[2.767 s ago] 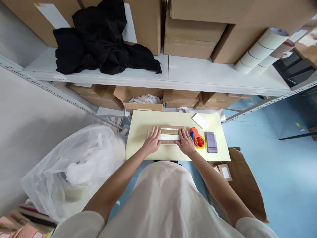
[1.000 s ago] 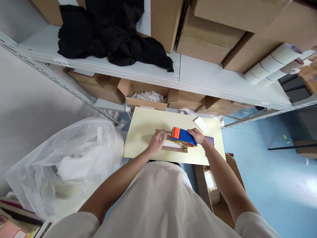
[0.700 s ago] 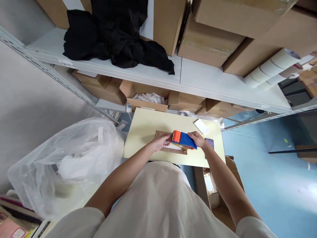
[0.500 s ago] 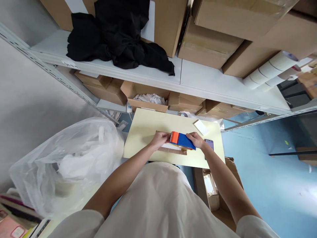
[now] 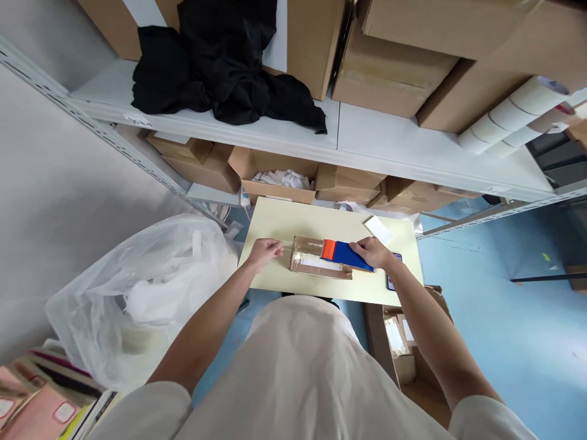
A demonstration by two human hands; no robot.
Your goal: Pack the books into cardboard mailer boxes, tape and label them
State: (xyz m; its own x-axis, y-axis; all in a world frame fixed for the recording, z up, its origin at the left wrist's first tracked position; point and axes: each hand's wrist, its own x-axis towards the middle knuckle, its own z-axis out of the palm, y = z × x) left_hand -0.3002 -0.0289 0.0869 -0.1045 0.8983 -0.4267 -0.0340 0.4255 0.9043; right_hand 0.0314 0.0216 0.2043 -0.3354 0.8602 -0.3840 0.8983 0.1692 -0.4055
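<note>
A blue and orange tape dispenser (image 5: 351, 253) is gripped in my right hand (image 5: 373, 252), its orange end pointing left over a small brown cardboard box (image 5: 316, 269). The box lies on the pale yellow table and has a white label on it. My left hand (image 5: 266, 252) is left of the box, thumb and fingers pinched together. A clear strip of packing tape, hard to make out, seems to run from these fingertips to the dispenser across the shiny box top.
On the table (image 5: 270, 217) are a white block (image 5: 378, 228) and a phone (image 5: 395, 272) by my right wrist. A shelf (image 5: 380, 143) with cartons and black cloth (image 5: 220, 67) stands ahead. A clear plastic bag (image 5: 137, 299) is at left, an open carton (image 5: 424, 391) at lower right.
My left hand has moved left, away from the dispenser's orange end, with its fingers still pinched. The dispenser in my right hand has shifted slightly right, and more of the box shows.
</note>
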